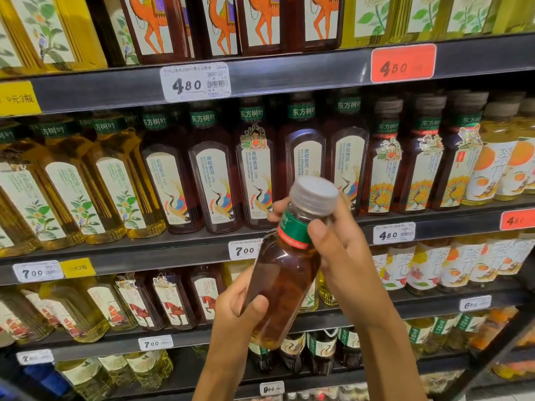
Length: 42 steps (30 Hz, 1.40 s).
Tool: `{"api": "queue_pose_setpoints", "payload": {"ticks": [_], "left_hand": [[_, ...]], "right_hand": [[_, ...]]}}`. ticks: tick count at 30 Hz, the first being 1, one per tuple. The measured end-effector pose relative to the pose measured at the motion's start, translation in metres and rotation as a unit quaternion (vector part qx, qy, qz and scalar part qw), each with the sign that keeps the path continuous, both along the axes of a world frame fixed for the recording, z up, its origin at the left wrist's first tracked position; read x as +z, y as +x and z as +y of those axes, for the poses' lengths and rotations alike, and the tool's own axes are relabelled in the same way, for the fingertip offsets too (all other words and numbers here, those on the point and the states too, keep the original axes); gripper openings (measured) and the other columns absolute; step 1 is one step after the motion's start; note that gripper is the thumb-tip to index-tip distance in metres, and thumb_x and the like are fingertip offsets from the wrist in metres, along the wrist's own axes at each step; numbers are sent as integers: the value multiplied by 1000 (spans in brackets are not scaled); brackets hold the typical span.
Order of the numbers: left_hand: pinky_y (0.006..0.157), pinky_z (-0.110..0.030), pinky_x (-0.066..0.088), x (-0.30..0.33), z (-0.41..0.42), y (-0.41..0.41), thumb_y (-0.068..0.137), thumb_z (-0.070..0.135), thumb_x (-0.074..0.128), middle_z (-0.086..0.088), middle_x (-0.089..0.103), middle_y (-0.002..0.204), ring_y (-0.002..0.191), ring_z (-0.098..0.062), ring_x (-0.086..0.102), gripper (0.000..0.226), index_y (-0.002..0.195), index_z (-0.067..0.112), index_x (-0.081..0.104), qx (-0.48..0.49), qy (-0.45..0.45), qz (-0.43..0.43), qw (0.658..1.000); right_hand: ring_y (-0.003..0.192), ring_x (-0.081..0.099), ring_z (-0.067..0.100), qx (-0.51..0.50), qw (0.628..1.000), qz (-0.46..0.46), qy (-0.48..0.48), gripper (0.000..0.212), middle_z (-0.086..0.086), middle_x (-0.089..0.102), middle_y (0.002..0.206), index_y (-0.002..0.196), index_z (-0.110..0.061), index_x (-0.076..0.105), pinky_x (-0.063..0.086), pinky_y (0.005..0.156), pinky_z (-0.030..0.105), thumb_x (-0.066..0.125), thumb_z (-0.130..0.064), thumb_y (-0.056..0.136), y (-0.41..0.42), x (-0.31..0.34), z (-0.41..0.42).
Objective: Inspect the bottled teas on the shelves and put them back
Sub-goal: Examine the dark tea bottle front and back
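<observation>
You held one dark tea bottle (285,273) out in front of the shelves (289,73), tilted, cap end up and leaning right. Your left hand (240,311) gripped its lower body, thumb curled across the front face, fingers wrapped behind. Your right hand (338,241) pinched the neck at the green band (293,227), thumb on the near side, fingertips (279,209) showing past the far side just under the silver cap (314,193). Cap was on. The bottle's label faced away from the camera, so only amber-brown liquid showed.

Behind it, the middle shelf row carried dark bottles with crane labels (214,183), one slot directly behind the cap partly hidden by your hands. Left of those stood yellow-green bottles with leaf labels (75,198); right stood peacock-label bottles (382,175) and pale orange-fruit bottles (492,169). Top shelf had camel-label bottles (254,24). White price tag 4.80 (195,82) and red tag 4.50 (403,63) sat on the upper rail; a 7.00 tag (244,250) sat just left of the held bottle. Lower rows had horse-label bottles (173,302), blurred.
</observation>
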<state>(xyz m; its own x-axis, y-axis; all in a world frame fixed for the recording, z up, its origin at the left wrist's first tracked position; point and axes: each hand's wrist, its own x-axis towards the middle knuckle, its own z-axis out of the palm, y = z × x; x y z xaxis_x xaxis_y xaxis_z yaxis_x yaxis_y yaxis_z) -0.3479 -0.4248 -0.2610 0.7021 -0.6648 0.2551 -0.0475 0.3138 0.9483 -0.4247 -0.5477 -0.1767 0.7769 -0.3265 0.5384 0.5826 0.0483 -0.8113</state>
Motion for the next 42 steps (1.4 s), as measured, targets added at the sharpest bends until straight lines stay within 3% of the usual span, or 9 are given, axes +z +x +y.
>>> {"api": "queue_pose_setpoints", "payload": {"ticks": [3, 6, 11, 15, 21, 26, 32, 38, 42], "left_hand": [[69, -23, 56, -2, -2, -2, 53, 71, 76, -6, 75, 95, 88, -17, 72, 69, 105, 26, 72, -24, 10, 56, 998], [77, -27, 56, -5, -2, -3, 55, 74, 73, -4, 72, 110, 104, -19, 68, 66, 108, 34, 70, -64, 43, 99, 992], [84, -24, 53, -1, -2, 0, 57, 78, 65, -1, 70, 117, 113, -15, 63, 69, 110, 35, 70, -76, 97, 104, 987], [103, -40, 42, 1, -3, -3, 59, 77, 61, -1, 68, 121, 117, -16, 60, 82, 122, 25, 62, -56, 108, 121, 985], [89, -34, 51, 3, -2, -7, 60, 77, 42, 5, 71, 113, 107, -13, 66, 69, 112, 40, 67, -77, 114, 146, 980], [89, -48, 50, 6, -5, -10, 65, 74, 43, -17, 70, 109, 95, -32, 67, 85, 122, 15, 64, -102, 99, 186, 972], [96, -40, 48, 11, -2, -5, 67, 84, 43, 7, 70, 114, 109, -12, 65, 58, 106, 47, 67, -77, 145, 84, 983], [100, -49, 46, 3, -4, -4, 59, 82, 52, 6, 72, 108, 103, -13, 67, 63, 104, 40, 66, -41, 149, 26, 988], [101, -47, 45, 3, -6, -7, 61, 79, 46, 7, 72, 108, 105, -13, 66, 53, 96, 46, 69, -49, 136, 75, 987]], "right_hand": [[113, 62, 15, -7, 999, 50, 19, 40, 3, 68, 118, 125, -18, 51, 50, 91, 23, 57, -34, 89, 7, -3, 2], [106, 65, 19, -41, 996, 76, 23, 28, 9, 70, 109, 111, -21, 61, 53, 90, 34, 53, -34, 88, 14, -7, 2], [105, 67, 21, -78, 993, 58, 66, 41, 9, 72, 108, 110, -19, 65, 55, 90, 33, 62, -43, 78, 17, -9, 2], [102, 68, 21, -95, 992, 57, 53, 41, 3, 73, 106, 108, -25, 66, 55, 89, 37, 66, -47, 74, 16, -9, 1], [99, 69, 19, -76, 990, 78, 86, 49, 3, 73, 106, 115, -24, 61, 56, 83, 34, 65, -52, 75, 16, -6, -1], [93, 70, 27, -25, 987, 89, 135, 59, 16, 71, 108, 128, -10, 52, 56, 83, 42, 57, -47, 83, 14, -5, -1], [90, 70, 24, -48, 980, 38, 189, 63, 17, 71, 106, 126, -1, 51, 58, 76, 32, 64, -37, 76, 14, -6, -1], [94, 70, 23, -79, 979, 59, 179, 55, 14, 71, 108, 125, -6, 53, 57, 80, 30, 62, -34, 79, 16, -6, -7], [97, 69, 25, -71, 983, 69, 153, 51, 13, 71, 109, 123, -9, 54, 56, 83, 35, 61, -36, 80, 19, -5, -11]]}}
